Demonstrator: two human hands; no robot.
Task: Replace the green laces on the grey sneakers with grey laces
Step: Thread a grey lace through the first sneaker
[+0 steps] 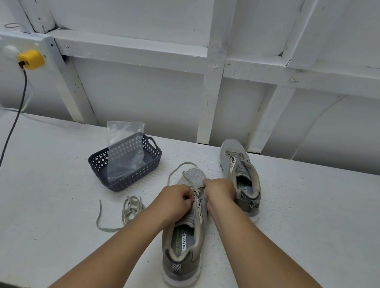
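Note:
A grey sneaker (183, 241) lies on the white table in front of me, toe pointing away. My left hand (176, 201) pinches a pale lace (177, 168) at the eyelets over its tongue. My right hand (220, 191) has its fingers curled at the eyelets on the other side, gripping the lace there. A loop of this lace arcs past the toe. The second grey sneaker (242, 175) stands further back on the right with no lace in it. A loose pale lace (128, 212) lies bunched on the table to the left of my left forearm.
A dark perforated basket (131, 175) holding a clear plastic bag (125, 151) stands left of the sneakers. A grey cable (3, 147) runs down from a yellow plug (30, 59) on the white wall and crosses the table's left side.

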